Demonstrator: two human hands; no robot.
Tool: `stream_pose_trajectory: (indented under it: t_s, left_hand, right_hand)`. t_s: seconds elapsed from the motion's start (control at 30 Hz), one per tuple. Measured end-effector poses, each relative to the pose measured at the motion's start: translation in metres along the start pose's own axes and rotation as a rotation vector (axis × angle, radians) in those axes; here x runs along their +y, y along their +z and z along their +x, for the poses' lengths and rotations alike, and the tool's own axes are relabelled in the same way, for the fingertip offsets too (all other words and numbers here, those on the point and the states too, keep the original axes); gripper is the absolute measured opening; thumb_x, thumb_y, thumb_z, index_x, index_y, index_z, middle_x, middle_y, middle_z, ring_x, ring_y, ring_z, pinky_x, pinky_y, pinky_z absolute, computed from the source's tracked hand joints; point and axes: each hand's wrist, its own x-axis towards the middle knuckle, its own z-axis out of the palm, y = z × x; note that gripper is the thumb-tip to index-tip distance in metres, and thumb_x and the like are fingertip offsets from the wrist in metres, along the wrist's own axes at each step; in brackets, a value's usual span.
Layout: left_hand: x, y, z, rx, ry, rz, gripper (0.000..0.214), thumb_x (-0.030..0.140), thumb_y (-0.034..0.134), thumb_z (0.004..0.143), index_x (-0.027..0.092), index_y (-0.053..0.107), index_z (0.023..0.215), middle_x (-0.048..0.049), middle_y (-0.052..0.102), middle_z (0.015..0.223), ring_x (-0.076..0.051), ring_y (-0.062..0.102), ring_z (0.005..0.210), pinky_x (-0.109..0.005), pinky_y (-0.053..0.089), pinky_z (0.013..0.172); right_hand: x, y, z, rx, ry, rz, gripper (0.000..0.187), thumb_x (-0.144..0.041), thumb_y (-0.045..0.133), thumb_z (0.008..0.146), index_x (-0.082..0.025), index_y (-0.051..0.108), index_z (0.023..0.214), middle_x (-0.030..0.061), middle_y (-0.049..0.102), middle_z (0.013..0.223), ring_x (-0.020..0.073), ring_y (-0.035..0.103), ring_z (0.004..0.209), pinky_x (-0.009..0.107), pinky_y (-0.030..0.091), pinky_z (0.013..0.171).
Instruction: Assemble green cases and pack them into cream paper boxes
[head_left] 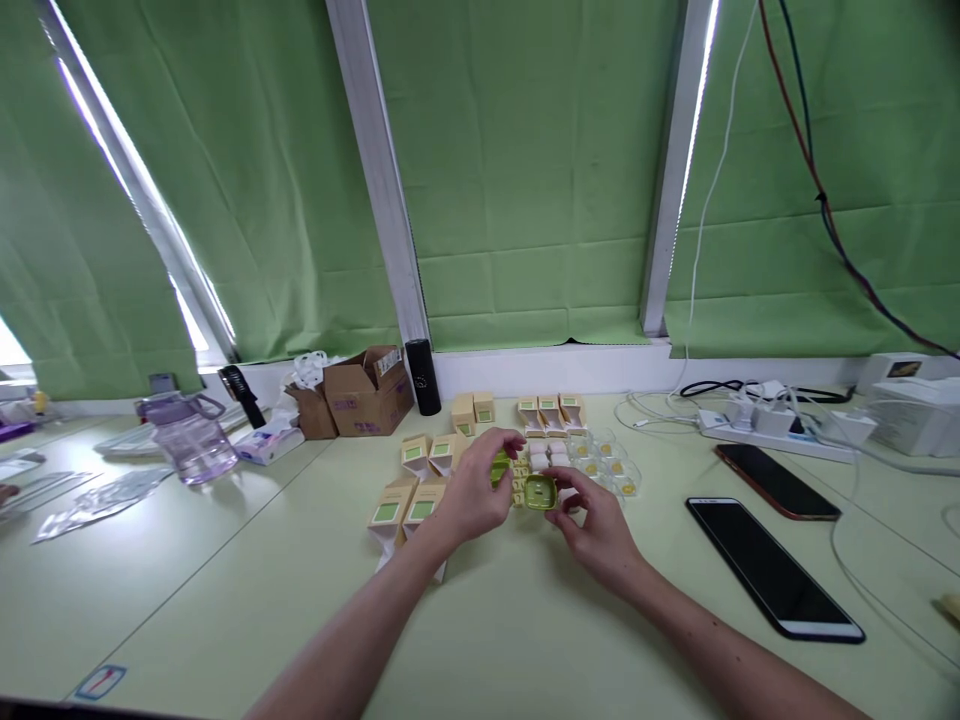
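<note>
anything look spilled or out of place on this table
Nothing looks clearly spilled. The cables around the white power strip on the right look untidy, lying tangled rather than neatly routed.

At the frame's centre, we pinch a small green container (pixel 541 492) in our right hand (pixel 596 525), our left hand (pixel 478 490) beside it. Green blinds (pixel 525 160) fill the top; a white-edged phone (pixel 772 568) lies lower right.

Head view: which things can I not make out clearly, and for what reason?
All in the head view:
Green piece: full shape, and whether it is held; partly covered by the left hand.
Carton labels: print too small.
Another person's hand: mostly cut off by the left edge.
Tan object: cut off by the right edge.
</note>
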Motion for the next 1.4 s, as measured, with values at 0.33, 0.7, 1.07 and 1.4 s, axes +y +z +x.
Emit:
stream_pose_trajectory:
  t_s: [0.33,0.7,1.07,1.4]
  left_hand:
    - [-0.022,0.017,-0.029,-0.102,0.106,0.013,0.052,0.009,0.063,0.086,0.024,0.054,0.135,-0.0133,0.064,0.135,-0.032,0.056,0.131,-0.052,0.048,0.112]
    - [-0.021,0.020,-0.027,-0.050,0.115,-0.013,0.039,0.018,0.066,0.094,0.025,0.066,0.133,-0.0109,0.072,0.129,-0.028,0.064,0.125,-0.049,0.053,0.108]
    - [-0.010,0.023,-0.021,0.016,-0.221,-0.328,0.034,0.031,0.072,0.090,0.018,0.073,0.121,-0.0092,0.078,0.103,-0.021,0.072,0.090,-0.034,0.061,0.083]
    - [-0.014,0.033,-0.019,-0.028,-0.432,-0.623,0.051,0.057,0.075,0.085,0.010,0.077,0.104,-0.0069,0.072,0.075,-0.015,0.063,0.061,-0.027,0.053,0.063]
  right_hand:
    - [-0.004,-0.001,0.001,0.026,-0.015,0.096,0.043,-0.018,0.062,0.083,-0.025,0.063,0.126,0.0089,0.073,0.115,0.0250,0.070,0.103,0.036,0.060,0.075]
    - [-0.010,-0.007,0.000,0.026,-0.020,0.142,0.038,-0.027,0.063,0.092,-0.027,0.057,0.129,0.0103,0.073,0.122,0.0243,0.070,0.105,0.034,0.059,0.075]
    - [-0.013,-0.012,0.000,-0.035,-0.052,0.114,0.053,-0.031,0.061,0.096,-0.031,0.048,0.147,0.0054,0.074,0.106,0.0186,0.066,0.081,0.029,0.057,0.064]
    - [-0.010,-0.008,0.000,-0.036,-0.022,0.097,0.051,-0.026,0.062,0.091,-0.030,0.057,0.142,0.0002,0.065,0.085,0.0162,0.061,0.069,0.027,0.052,0.058]
